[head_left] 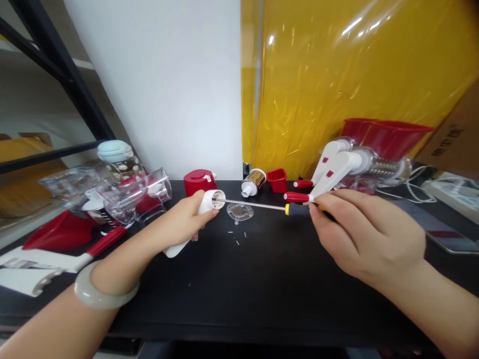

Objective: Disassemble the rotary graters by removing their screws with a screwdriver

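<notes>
My left hand (192, 217) is wrapped round a white plastic grater body (175, 249), its round open end turned to the right. In my right hand (359, 234) is a screwdriver (297, 209) with a dark and yellow handle, pinched between the fingers. Its long metal shaft runs level to the left, and the tip reaches into the round opening; what it touches inside is hidden. Just behind the shaft, a clear plastic disc (240, 212) lies on the black table (239, 289). Several tiny white bits (237, 243) are scattered in front of the disc.
At the back stand a red plastic part (199, 182), a grater drum (254, 182) and a small red cup (277, 180). Assembled red-and-white graters (337, 169) sit right, near a phone (441, 229). Clear and red parts (138, 197) pile up left, beside a white handled piece (45, 259).
</notes>
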{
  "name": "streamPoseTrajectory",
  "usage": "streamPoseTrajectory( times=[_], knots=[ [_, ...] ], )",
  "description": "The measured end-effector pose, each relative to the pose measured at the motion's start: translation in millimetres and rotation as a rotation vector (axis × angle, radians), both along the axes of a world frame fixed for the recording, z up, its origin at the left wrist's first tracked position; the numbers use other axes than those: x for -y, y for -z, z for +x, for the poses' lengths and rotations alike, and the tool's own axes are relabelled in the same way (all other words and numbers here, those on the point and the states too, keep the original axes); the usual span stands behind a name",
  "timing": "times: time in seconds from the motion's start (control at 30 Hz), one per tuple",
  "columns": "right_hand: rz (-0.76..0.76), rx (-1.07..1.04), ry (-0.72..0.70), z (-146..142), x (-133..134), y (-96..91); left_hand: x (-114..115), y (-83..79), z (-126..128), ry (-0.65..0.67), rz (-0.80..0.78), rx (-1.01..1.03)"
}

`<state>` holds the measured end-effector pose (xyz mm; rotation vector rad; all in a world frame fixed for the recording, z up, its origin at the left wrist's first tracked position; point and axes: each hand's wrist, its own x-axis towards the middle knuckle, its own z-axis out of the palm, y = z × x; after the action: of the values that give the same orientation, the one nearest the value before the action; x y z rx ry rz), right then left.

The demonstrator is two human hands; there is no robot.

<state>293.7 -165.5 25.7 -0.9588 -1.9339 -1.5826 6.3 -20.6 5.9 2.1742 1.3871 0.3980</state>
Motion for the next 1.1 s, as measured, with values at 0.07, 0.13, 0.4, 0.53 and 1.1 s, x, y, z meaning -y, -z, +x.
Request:
streamPoseTrajectory(
  times=[0.07, 0.13, 0.4, 0.53, 1.1],
  knots=[
    [-0.099, -0.032, 0.032, 1, 0, 2.1, -1, 0.5, 0, -0.001, -0.003, -0.018],
    [-0.267, -0.113, 0.066, 3, -1, 5.0, -2, 0.7, -1, -0.004, 0.01, -0.056],
    [-0.579, -0.172, 0.113, 11, -11, 17.8, -4, -4.6, 0, -0.065, 0.131, -0.198],
    [-0.439, -0.059, 0.149, 10, -7, 10.2, -4, -4.8, 0, -0.058, 0.111, -0.194],
    [-0.166, -0.424, -0.238, 16, -2, -8.1, -4, -1.8, -3, 0.161, -0.201, 0.145]
  ],
)
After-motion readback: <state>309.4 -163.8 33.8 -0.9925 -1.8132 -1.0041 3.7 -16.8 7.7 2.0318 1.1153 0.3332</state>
